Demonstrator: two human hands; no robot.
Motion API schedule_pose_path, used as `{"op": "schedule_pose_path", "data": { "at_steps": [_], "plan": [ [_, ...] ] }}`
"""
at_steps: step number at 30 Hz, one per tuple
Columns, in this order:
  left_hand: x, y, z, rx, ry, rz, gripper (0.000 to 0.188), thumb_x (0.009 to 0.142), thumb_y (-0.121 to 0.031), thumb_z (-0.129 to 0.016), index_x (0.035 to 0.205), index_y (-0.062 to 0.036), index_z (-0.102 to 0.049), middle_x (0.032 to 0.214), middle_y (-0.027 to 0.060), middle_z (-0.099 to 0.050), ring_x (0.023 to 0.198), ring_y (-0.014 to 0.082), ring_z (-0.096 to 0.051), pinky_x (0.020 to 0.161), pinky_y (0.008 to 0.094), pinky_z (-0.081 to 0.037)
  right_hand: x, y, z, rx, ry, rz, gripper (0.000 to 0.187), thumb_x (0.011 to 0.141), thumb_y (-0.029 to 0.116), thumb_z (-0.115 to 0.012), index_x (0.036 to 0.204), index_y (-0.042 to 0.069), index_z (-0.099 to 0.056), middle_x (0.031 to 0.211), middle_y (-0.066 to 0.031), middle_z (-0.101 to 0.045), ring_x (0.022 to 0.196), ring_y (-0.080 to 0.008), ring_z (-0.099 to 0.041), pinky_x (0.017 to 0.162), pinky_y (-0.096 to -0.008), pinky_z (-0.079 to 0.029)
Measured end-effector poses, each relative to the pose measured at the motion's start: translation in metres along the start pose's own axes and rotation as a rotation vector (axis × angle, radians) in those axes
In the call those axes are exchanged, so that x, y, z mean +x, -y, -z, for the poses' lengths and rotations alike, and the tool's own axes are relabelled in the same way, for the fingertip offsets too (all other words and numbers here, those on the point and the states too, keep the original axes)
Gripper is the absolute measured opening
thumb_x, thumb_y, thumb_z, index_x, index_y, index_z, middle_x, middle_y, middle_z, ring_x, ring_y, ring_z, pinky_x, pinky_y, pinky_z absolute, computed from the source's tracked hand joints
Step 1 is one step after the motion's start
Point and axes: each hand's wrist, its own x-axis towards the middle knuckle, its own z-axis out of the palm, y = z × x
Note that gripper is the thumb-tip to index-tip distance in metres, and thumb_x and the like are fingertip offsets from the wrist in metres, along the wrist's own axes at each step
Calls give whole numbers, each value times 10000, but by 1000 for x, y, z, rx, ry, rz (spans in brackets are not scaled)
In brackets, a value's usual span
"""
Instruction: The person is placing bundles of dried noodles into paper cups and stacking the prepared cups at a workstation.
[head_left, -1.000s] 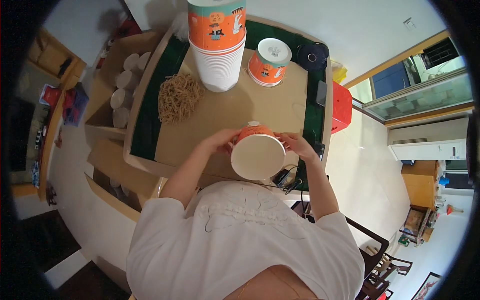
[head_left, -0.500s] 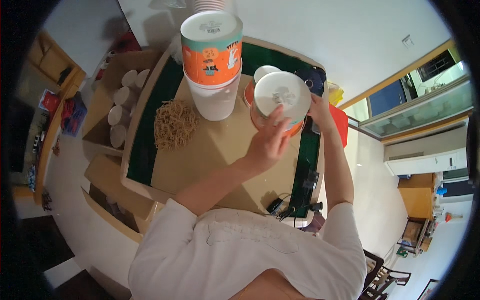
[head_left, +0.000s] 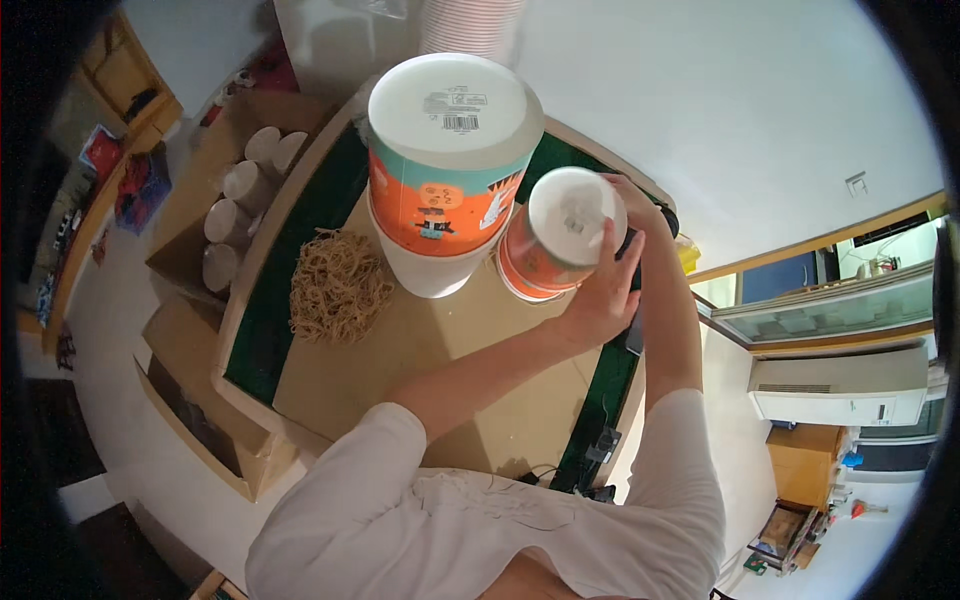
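An upside-down paper bucket [head_left: 575, 215], pale on its base and orange lower down, stands at the right of the table, with an orange rim showing under it. My left hand [head_left: 603, 300] touches its near right side, fingers stretched and apart. Behind that side is my right hand [head_left: 632, 195], curled against the bucket, its fingers partly hidden. To the left rises a taller stack of upturned paper buckets, an orange and teal printed bucket [head_left: 440, 200] on top of a white one [head_left: 432, 275]. A heap of brown rubber bands [head_left: 338, 285] lies left of the stack.
Behind the table stands a column of nested pink-rimmed tubs [head_left: 472, 28]. On the floor at left, an open carton [head_left: 185, 240] holds several white paper tubs, with another open carton [head_left: 205, 395] nearer. Cables [head_left: 540, 475] and a small black device [head_left: 603, 443] lie along the front right edge.
The bucket at right has come down over the smaller one behind it. My left hand has slid from its top to its right side. The view has shifted closer to the stacks.
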Motion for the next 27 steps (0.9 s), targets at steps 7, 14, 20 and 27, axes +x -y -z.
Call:
{"op": "schedule_pose_path", "data": {
  "at_steps": [7, 14, 20, 27],
  "plan": [
    [-22, 3, 2, -135, 73, -37, 406, 763, 27, -557, 1156, -57, -494, 1199, 176, -454, 1077, 343, -491, 896, 410, -424, 23, -28, 5, -48, -52, -134, 313, 889, 216, -565, 1158, 56, -569, 1007, -32, -620, 872, -99, -577, 754, -251, -467],
    [-234, 82, 72, 360, 75, 221, 329, 778, -67, -577, 1103, -65, -530, 1167, 153, -506, 1115, 326, -470, 948, 436, -368, -48, -67, 40, -220, -655, 277, 247, 849, 8, -492, 1067, 31, -606, 917, -79, -647, 839, -137, -608, 753, -237, -471],
    [-332, 81, 134, 964, 378, 435, 459, 814, -186, -563, 1245, -94, -437, 1397, 156, -291, 1313, 304, -253, 1032, 511, -241, -98, 12, -18, -311, -669, 461, 215, 873, 11, -495, 1059, 24, -603, 965, -68, -646, 867, -125, -605, 794, -239, -464],
    [-327, 75, 138, 995, 405, 380, 461, 841, -255, -515, 1265, -105, -414, 1417, 156, -264, 1325, 306, -226, 1054, 516, -208, -129, 109, -80, -435, -656, 736, 207, 843, 39, -550, 1039, 63, -612, 996, -125, -616, 898, -224, -614, 785, -295, -482]
  ]
}}
